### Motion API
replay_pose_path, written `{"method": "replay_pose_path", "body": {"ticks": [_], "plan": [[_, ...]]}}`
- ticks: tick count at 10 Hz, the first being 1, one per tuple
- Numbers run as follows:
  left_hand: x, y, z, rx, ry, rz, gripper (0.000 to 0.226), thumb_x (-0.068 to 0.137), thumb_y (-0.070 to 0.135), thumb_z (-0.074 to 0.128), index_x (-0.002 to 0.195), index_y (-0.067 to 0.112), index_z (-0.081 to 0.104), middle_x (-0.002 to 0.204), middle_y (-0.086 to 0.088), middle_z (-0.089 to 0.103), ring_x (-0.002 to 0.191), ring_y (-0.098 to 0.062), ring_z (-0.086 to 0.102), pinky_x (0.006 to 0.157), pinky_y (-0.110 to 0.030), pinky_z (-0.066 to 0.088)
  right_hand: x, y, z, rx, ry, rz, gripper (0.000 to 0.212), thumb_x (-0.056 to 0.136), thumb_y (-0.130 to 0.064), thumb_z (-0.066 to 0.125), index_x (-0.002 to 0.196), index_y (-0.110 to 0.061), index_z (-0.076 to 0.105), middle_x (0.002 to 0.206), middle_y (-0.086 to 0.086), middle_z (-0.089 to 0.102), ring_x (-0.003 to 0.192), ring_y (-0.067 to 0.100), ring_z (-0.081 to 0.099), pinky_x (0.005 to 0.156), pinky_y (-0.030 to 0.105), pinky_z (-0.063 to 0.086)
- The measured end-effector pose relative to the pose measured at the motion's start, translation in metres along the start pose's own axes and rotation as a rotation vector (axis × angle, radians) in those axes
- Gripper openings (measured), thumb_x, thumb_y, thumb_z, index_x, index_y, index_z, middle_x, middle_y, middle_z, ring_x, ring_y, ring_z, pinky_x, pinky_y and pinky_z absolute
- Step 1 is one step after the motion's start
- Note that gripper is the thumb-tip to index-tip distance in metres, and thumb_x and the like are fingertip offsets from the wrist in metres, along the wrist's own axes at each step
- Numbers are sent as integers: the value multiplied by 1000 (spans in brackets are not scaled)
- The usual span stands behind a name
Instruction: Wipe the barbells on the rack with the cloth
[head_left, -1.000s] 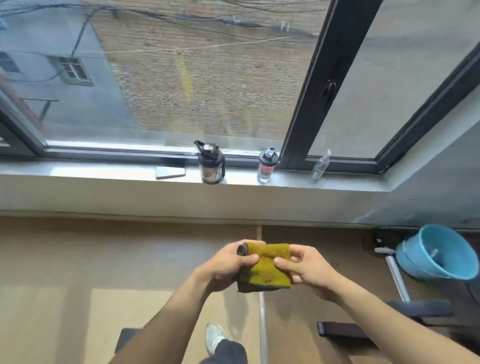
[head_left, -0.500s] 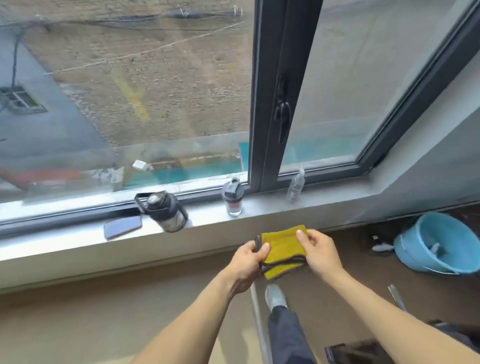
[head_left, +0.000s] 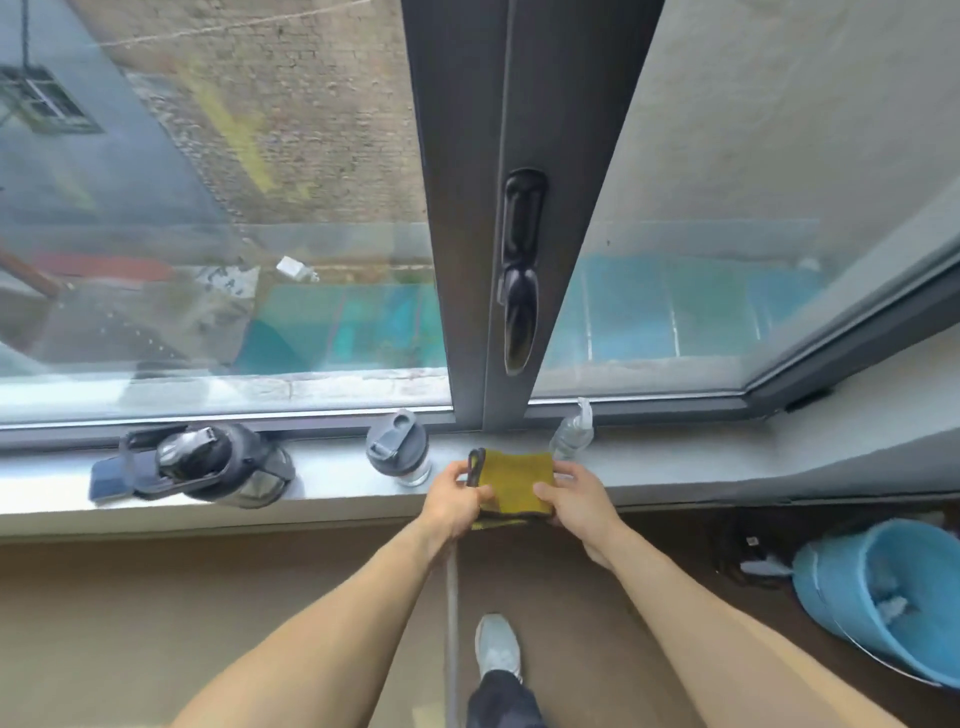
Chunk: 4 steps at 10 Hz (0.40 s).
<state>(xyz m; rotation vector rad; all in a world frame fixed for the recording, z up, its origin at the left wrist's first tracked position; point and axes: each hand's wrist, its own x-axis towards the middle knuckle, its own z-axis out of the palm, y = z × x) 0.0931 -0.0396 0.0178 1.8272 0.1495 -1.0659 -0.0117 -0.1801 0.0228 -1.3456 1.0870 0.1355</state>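
Observation:
A folded yellow cloth (head_left: 514, 483) with a dark edge is held between both hands just above the front edge of the windowsill (head_left: 675, 467). My left hand (head_left: 452, 501) pinches its left side, thumb on top. My right hand (head_left: 576, 499) grips its right side. No barbell or rack is in view.
On the sill stand a large dark bottle (head_left: 223, 462), a phone (head_left: 106, 478), a small shaker bottle (head_left: 400, 452) and a clear spray bottle (head_left: 571, 434). A dark window frame with a handle (head_left: 519, 270) rises ahead. A blue bucket (head_left: 893, 592) sits on the floor, right. My shoe (head_left: 496, 647) is below.
I have stepped closer to the window, and the view tilted down. The cloth, held in both hands throughout, now sits over the sill's edge.

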Motion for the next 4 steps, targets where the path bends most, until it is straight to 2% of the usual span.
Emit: {"method": "replay_pose_path", "body": {"ticks": [1, 2, 3, 4], "plan": [[27, 12, 11, 37, 6, 25, 64, 87, -8, 64, 145, 3, 40, 116, -19, 62, 94, -22, 62, 76, -21, 50, 28, -3, 6, 103, -41, -37, 51, 93, -3, 62, 137, -13, 39, 127, -9, 53, 120, 13, 52, 96, 24, 45], [36, 13, 15, 154, 74, 13, 76, 91, 6, 66, 155, 8, 23, 148, -21, 43, 128, -25, 50, 95, -21, 38, 49, 25, 13, -101, 64, 40, 62, 86, -28, 65, 140, -17, 40, 134, 1, 48, 130, 22, 44, 100, 35, 39], [29, -3, 14, 208, 19, -61, 47, 96, 6, 59, 140, 3, 45, 123, -19, 60, 89, -19, 58, 65, -11, 45, 42, 58, 19, -89, 67, 189, 13, 76, -26, 61, 88, -30, 62, 96, 3, 57, 85, 19, 58, 65, 26, 41], [9, -17, 7, 138, -29, -157, 17, 97, 3, 49, 113, 5, 57, 82, -6, 58, 55, -11, 46, 45, -19, 33, 16, 62, 26, -5, -18, 250, 18, 81, -12, 54, 72, -18, 68, 73, 4, 63, 63, 17, 62, 56, 25, 40]]}}
